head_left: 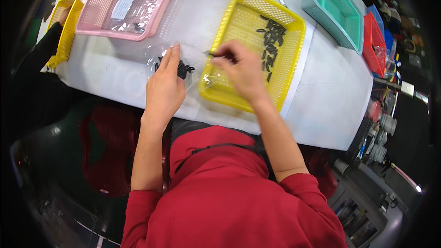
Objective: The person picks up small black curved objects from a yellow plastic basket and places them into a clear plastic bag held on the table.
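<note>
My left hand (pixel 164 89) lies with fingers stretched out over a clear plastic bag (pixel 151 56) and a small heap of black parts (pixel 183 70). Whether those parts are inside the bag or on top of it, I cannot tell. Above the left rim of a yellow perforated basket (pixel 239 103), my right hand (pixel 241 69) is pinched and slightly smeared by motion. A small dark piece (pixel 212 54) shows at its fingertips. More black curved parts (pixel 274 36) lie loose along the right side of the basket floor.
A pink basket (pixel 110 32) with bagged black parts and a white label sheet stands at the far left. Beyond it, another person's hand (pixel 63 16) is at a yellow basket (pixel 69 32). Green nested baskets (pixel 340 18) and a red bin (pixel 374 48) line the right table edge.
</note>
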Motion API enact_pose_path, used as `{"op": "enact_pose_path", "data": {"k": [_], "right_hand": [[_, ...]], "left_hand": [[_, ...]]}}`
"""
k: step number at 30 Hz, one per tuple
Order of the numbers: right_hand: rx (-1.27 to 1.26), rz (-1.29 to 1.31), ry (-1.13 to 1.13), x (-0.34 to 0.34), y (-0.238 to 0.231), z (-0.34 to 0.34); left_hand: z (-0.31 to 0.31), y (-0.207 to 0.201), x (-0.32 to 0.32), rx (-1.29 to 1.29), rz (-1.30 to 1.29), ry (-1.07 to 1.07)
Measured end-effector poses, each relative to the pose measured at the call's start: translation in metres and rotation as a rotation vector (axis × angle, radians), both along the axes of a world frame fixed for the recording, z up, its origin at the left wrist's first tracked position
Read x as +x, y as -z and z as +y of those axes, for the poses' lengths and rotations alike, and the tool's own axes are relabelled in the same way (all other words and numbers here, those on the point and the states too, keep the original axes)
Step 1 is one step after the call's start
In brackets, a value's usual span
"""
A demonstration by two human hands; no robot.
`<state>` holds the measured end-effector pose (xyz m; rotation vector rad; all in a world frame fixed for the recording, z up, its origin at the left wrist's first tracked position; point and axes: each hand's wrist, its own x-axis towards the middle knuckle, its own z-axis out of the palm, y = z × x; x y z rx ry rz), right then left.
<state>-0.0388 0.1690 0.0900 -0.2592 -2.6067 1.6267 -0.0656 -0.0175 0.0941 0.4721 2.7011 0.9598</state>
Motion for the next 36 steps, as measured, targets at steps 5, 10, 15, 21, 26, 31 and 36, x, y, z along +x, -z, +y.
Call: {"op": "enact_pose_path", "data": {"k": [5, 10, 15, 21, 26, 31, 36], "right_hand": [[0.042, 0.040, 0.041, 0.001, 0.015, -0.019], [0.599, -0.370, 0.322, 0.018, 0.078, 0.101], [0.856, -0.785, 0.368, 0.035, 0.113, 0.127], [0.841, -0.775, 0.360, 0.035, 0.123, 0.129], [0.816, -0.673, 0.481, 0.039, 0.129, 0.124], [0.644, -0.674, 0.534, 0.042, 0.128, 0.117], [0.616, -0.705, 0.528, 0.043, 0.127, 0.115]], "left_hand": [[-0.002, 0.001, 0.001, -0.020, 0.036, 0.035], [-0.007, 0.005, 0.002, 0.040, 0.011, -0.007], [-0.006, 0.007, 0.003, 0.017, 0.059, 0.047], [-0.010, 0.010, 0.003, 0.058, 0.066, 0.032], [-0.012, 0.012, 0.004, 0.031, 0.110, 0.058], [-0.013, 0.013, 0.006, 0.038, 0.101, 0.068], [-0.013, 0.012, 0.007, 0.036, 0.101, 0.078]]}}
